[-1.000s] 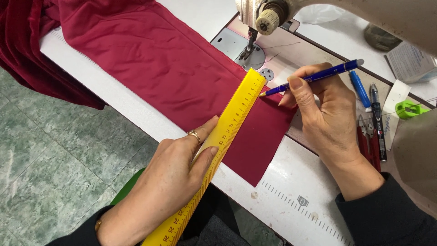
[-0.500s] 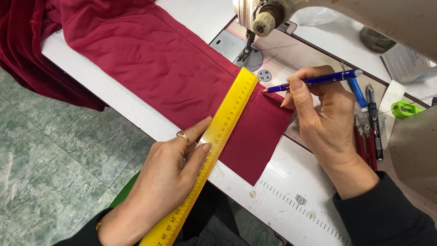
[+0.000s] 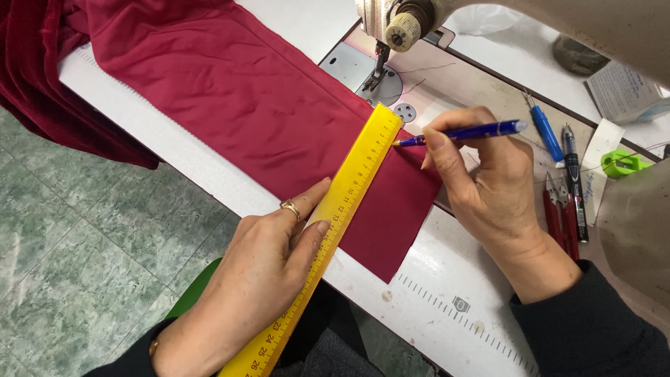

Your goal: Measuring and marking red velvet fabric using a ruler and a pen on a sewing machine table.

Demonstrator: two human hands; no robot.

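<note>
A strip of dark red cloth [image 3: 251, 105] lies across the white sewing table [image 3: 433, 300], its cut end near me. A yellow ruler [image 3: 335, 216] rests across that end. My left hand [image 3: 269, 269], a ring on one finger, presses the ruler flat with fingers and thumb. My right hand [image 3: 488, 185] grips a blue pen [image 3: 467, 132] whose tip meets the cloth right at the ruler's far edge.
The sewing machine head [image 3: 398, 21] and needle plate [image 3: 363, 70] stand just beyond the ruler. More pens [image 3: 572, 181], red snips [image 3: 555, 209] and a green object [image 3: 621, 162] lie at the right. Red cloth hangs over the table's left edge above a tiled floor [image 3: 77, 237].
The pen tip has come down from above the cloth's right part to the ruler's far edge. My left hand and the ruler sit slightly differently in the picture.
</note>
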